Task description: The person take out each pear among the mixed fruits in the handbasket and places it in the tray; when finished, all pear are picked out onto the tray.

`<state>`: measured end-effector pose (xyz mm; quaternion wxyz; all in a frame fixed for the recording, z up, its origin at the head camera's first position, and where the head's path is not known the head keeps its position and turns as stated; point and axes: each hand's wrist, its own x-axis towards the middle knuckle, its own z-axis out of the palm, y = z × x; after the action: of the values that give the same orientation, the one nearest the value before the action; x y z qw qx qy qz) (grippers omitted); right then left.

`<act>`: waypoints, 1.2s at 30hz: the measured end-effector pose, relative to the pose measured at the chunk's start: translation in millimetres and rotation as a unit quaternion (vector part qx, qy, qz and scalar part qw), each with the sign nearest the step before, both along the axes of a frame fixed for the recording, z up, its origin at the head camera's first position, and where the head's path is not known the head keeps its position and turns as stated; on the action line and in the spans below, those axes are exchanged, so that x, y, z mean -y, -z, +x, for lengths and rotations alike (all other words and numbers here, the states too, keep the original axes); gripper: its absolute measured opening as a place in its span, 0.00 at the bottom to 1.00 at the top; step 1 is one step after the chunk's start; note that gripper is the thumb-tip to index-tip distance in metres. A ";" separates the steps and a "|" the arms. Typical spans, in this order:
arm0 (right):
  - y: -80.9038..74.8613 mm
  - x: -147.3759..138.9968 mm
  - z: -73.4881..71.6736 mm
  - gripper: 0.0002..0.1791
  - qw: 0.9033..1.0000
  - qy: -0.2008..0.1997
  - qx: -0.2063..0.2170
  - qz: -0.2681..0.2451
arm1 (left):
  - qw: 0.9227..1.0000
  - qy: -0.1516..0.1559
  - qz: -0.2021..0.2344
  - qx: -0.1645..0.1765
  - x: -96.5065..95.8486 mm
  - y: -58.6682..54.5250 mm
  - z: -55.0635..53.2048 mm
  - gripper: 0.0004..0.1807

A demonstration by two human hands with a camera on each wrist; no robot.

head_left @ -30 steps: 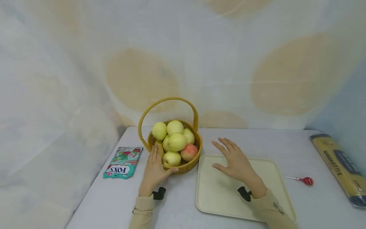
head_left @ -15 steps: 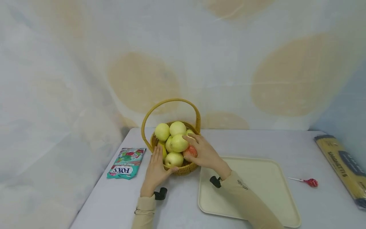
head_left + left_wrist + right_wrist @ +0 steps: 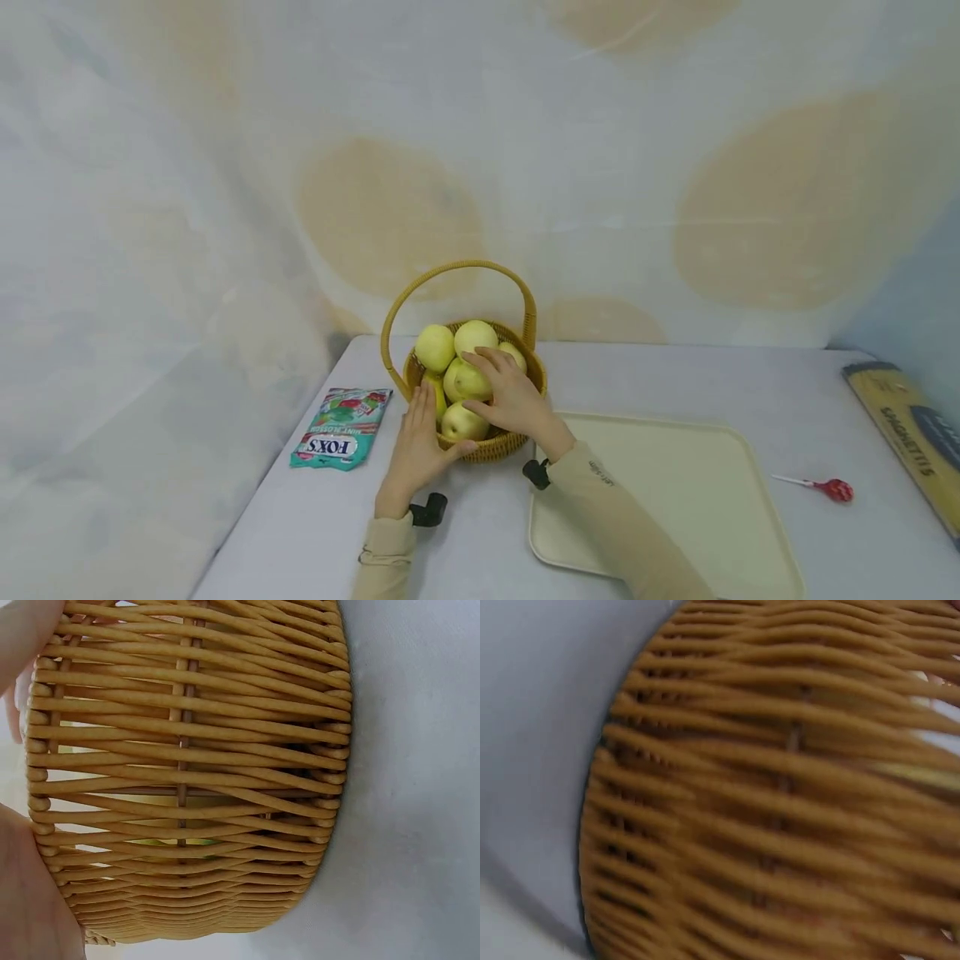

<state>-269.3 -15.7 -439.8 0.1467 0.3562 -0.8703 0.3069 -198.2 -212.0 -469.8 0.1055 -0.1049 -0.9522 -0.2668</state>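
Basket: stood upright on the table [image 3: 483, 533], left of the tray [image 3: 675, 500]; the woven basket [image 3: 497, 448] is heaped with pale green fruit.
Left hand: laid wide against the near-left rim, fingers extended, thumb spread along the near side; the left hand [image 3: 420, 450] is seen at the rim in the left wrist view too.
Right hand: curled round the top fruit [image 3: 472, 382] from the right; the right hand [image 3: 516, 402] has the thumb set on the near side and fingers over the far side. Firmness of grip cannot be told.
Top fruit: located mid-heap inside the basket, not lifted clear; bordered on the near side by the near fruit [image 3: 463, 422].
Right wrist view: basket wall only, blurred; no contact shown.
Handling (judged): basket best kept braced by the left palm; top fruit best held across its widest part and raised straight up, so that neighbours are not rolled and the handle [image 3: 529, 325] is not knocked.
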 end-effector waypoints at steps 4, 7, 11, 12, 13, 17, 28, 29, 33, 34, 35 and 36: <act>3.1 4.0 -1.2 0.40 1.000 0.013 -0.004 -0.002 | 1.000 0.004 0.001 0.013 -2.8 -2.6 1.3 0.67; 4.3 6.8 -1.8 0.40 1.000 0.026 -0.011 0.001 | 1.000 0.007 0.005 0.012 -3.6 -4.5 1.8 0.67; 6.1 9.0 -2.4 0.38 0.999 0.039 -0.032 -0.006 | 1.000 0.009 0.008 0.010 -4.0 -5.6 1.3 0.68; 6.9 9.2 -2.6 0.38 0.998 0.042 -0.037 -0.010 | 1.000 0.009 0.006 0.008 -4.0 -5.4 1.0 0.68; 7.9 9.3 -2.8 0.38 0.998 0.044 -0.043 -0.013 | 1.000 0.009 0.005 0.008 -4.1 -5.0 0.7 0.68; 11.2 8.6 -2.3 0.36 0.997 0.047 -0.058 -0.032 | 1.000 0.008 0.000 0.005 -4.2 -3.5 0.5 0.67; 11.7 1.4 4.6 0.33 0.989 0.020 -0.048 -0.139 | 1.000 0.002 0.004 0.008 -1.7 -0.6 1.2 0.67; 11.8 0.6 4.5 0.33 0.988 0.021 -0.052 -0.145 | 1.000 0.001 0.002 0.007 -1.3 -0.4 1.1 0.67; 10.9 -5.1 5.2 0.33 0.985 0.028 -0.058 -0.161 | 1.000 0.000 0.010 0.006 -0.4 0.5 0.8 0.66; 10.4 -7.3 5.6 0.33 0.984 0.029 -0.056 -0.168 | 1.000 0.000 0.011 0.006 -0.3 0.8 0.7 0.66; 9.8 -9.9 6.3 0.33 0.983 0.029 -0.054 -0.174 | 1.000 -0.001 0.012 0.008 -0.1 1.1 0.7 0.66; 9.2 -12.7 7.0 0.32 0.982 0.029 -0.051 -0.179 | 1.000 -0.003 0.012 0.010 0.2 1.3 0.7 0.66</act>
<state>-262.3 -3.0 -449.0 0.2612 0.3139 -0.8029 0.4343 -197.5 -212.2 -471.1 0.0979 -0.0983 -0.9501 -0.2793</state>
